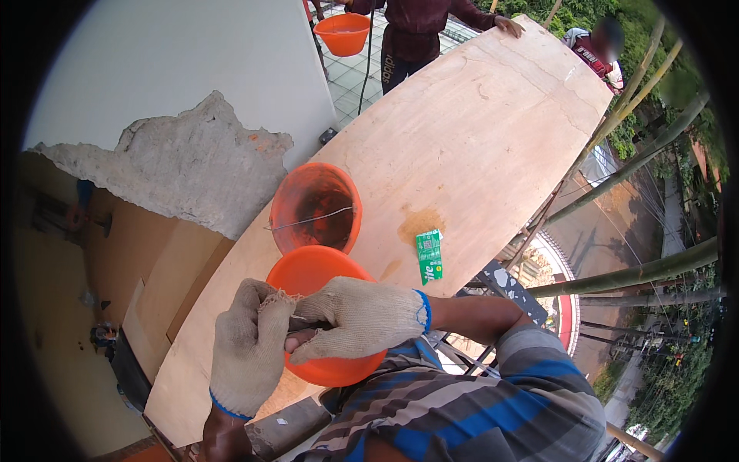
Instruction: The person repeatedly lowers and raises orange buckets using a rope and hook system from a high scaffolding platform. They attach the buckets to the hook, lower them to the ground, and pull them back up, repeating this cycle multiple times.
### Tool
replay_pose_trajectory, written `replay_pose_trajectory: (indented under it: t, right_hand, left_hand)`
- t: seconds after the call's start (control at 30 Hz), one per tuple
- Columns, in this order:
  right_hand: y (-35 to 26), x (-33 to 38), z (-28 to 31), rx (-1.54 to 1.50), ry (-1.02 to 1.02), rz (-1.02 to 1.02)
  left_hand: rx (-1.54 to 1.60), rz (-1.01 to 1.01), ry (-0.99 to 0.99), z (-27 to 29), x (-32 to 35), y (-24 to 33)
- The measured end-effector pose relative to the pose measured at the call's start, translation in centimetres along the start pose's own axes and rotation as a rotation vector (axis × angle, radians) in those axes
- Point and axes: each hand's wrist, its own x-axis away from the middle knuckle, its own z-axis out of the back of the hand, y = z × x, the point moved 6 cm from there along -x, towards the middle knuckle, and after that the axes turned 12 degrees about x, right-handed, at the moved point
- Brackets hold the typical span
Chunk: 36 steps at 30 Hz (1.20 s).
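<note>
Both of my hands wear off-white knitted gloves with blue cuffs and meet over an orange plastic basin [315, 263]. My left hand [248, 339] is closed, its thumb pressed against the bent fingers; the fabric at its tip is frayed. My right hand [360, 314] is also closed, with a bare fingertip showing through its glove. A thin greyish bit shows between the two hands, too small and covered to name. Just beyond the basin, an orange bucket [282, 206] with a wire handle and a dirty inside stands on the plywood board [454, 131].
A crumpled green packet [429, 254] lies near a wet brown stain. One person [416, 31] at the far end touches the board; another [596, 50] is at far right. An orange basin [342, 35] is beside the first. Bamboo poles [654, 269] and a drop lie right; a broken-plaster wall [192, 162] left.
</note>
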Motion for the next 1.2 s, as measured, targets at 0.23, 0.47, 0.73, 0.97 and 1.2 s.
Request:
replay_pose_trajectory:
  t: [0.23, 0.47, 0.73, 0.97, 1.2]
  right_hand:
    - [-0.4, 3.6, 3.8, -0.068, 0.258, -0.190]
    - [-1.7, 8.0, 11.1, -0.147, 0.703, -0.315]
    - [-0.7, 9.8, 21.4, 0.034, 0.957, -0.194]
    - [2.8, 10.1, 31.0, 0.002, 1.176, -0.207]
    - [5.1, 7.1, 37.7, 0.067, 1.245, -0.202]
  left_hand:
    - [-0.141, -0.415, -0.209, -3.9, -2.0, 4.7]
    - [-0.271, -0.383, -0.189, -2.4, -12.8, 0.5]
    - [-0.565, -0.547, -0.094, -0.3, -19.9, -8.3]
    - [-0.388, -0.079, -0.329, 1.9, -17.2, -7.1]
    - [-0.021, -0.157, 0.111, 11.8, -10.2, -5.6]
